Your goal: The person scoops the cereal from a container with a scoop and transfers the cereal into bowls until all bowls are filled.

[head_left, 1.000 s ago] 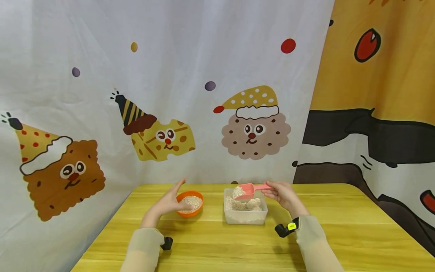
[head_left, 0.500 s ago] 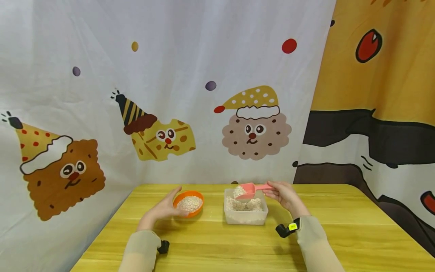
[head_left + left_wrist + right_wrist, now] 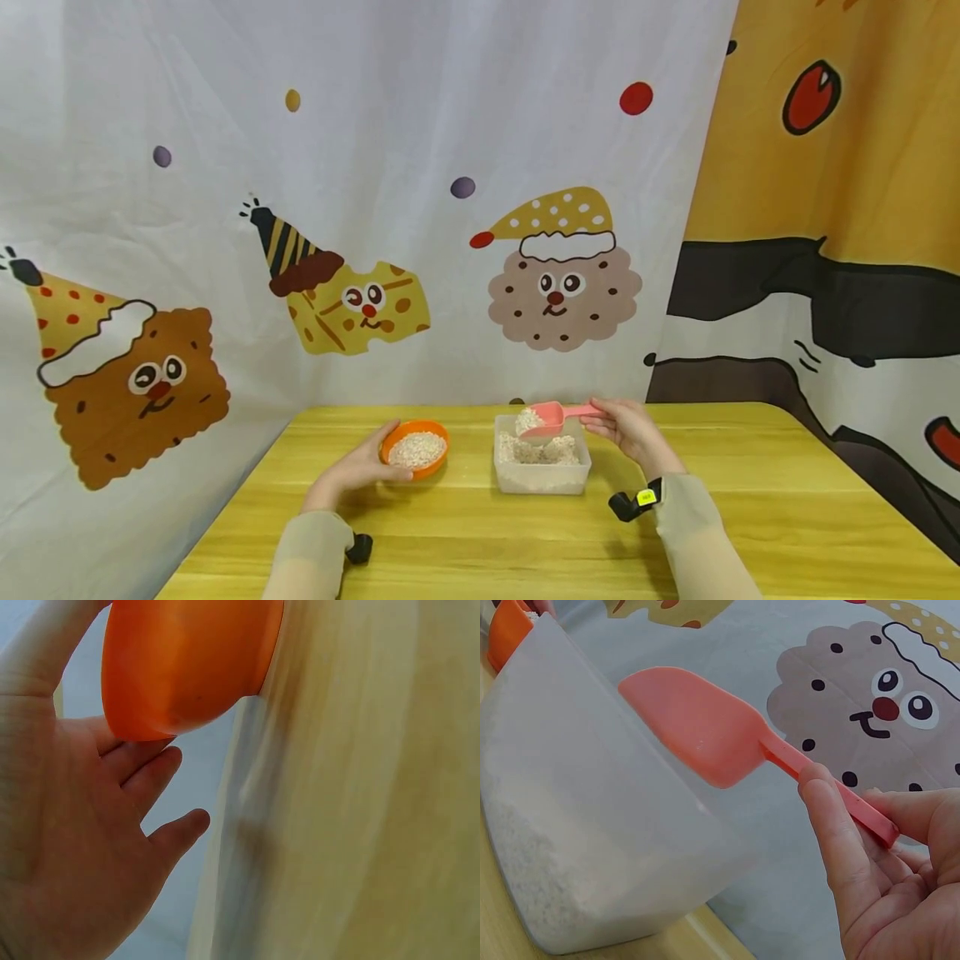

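Observation:
An orange bowl (image 3: 428,470) of pale flakes that look like oats (image 3: 417,450) stands at the left of the wooden table. My left hand (image 3: 363,465) holds its left side, thumb along the near rim and fingers at the far side; the left wrist view has the bowl's wall (image 3: 180,660) against the fingers. My right hand (image 3: 628,428) pinches the handle of a pink scoop (image 3: 552,418) between thumb and fingers. Flakes heap in the scoop, which hovers over a translucent plastic box (image 3: 542,480) partly filled with the same flakes. The right wrist view shows the scoop's underside (image 3: 705,727).
The wooden table (image 3: 465,542) reaches back to a white curtain (image 3: 450,333) printed with cartoon biscuits and cheese. A strip of bare tabletop separates bowl and box. Black wrist cameras (image 3: 361,548) sit at both cuffs.
My left hand has come down from over the bowl to its left side and now holds it; the bowl has shifted slightly left. The right hand and loaded scoop have stayed almost still.

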A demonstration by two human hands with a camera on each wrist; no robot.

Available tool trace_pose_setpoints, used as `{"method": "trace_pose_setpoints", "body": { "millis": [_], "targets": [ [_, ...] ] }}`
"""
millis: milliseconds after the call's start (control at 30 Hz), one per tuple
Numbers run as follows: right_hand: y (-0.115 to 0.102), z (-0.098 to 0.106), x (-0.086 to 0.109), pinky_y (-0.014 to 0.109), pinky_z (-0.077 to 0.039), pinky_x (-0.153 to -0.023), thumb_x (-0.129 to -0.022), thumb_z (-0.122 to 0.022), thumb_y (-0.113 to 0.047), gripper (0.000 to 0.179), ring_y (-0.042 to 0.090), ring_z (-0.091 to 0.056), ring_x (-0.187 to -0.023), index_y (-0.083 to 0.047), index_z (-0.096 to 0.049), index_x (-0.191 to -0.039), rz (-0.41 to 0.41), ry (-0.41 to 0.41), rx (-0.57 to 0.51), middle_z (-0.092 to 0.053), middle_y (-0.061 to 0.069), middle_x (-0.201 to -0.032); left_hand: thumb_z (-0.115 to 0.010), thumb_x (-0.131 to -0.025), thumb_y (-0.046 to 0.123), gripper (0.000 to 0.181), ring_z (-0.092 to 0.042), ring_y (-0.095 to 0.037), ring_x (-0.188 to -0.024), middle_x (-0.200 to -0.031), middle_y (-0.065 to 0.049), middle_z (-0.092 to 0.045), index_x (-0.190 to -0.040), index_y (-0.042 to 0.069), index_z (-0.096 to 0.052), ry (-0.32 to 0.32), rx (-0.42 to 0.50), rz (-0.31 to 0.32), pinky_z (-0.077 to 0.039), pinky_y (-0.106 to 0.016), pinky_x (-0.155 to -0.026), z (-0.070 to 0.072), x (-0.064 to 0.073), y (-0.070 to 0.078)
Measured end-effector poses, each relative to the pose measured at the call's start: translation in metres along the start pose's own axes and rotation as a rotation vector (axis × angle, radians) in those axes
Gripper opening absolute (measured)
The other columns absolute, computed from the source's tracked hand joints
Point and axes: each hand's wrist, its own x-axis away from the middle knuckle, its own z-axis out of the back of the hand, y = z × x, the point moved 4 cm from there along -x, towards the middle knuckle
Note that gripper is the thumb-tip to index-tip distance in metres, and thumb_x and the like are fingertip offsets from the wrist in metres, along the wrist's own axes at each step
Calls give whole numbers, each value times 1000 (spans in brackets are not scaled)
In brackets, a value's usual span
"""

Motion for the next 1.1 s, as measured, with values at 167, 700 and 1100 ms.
{"method": "trace_pose_setpoints", "body": {
  "millis": [167,700,1100],
  "targets": [
    [-4,-3,-2,26,-56,-71,-102,-49,-9,20,16,-72,-75,-4,-66,-94,6,-15,-20,-72,10,-80,-85,-75,32,107,-20,-43,-140,-156,-24,-20,-155,6,-19,7,30,6,-21,-61,-109,2,-1,-1],
    [-19,-3,-1,26,-56,-73,-101,-50,-8,20,17,-72,-76,-6,-67,-91,19,4,-82,-73,10,-82,-84,-75,33,105,-23,-43,-140,-155,-24,-23,-154,8,-22,10,26,5,-22,-62,-108,4,0,1],
    [-27,-16,-7,26,-56,-74,-101,-51,-8,17,17,-72,-77,-5,-65,-93,20,-23,-77,-72,10,-81,-84,-76,29,103,-22,-46,-139,-154,-27,-22,-154,5,-21,0,33,-16,-23,-63,-107,1,3,0]
  ]
}}
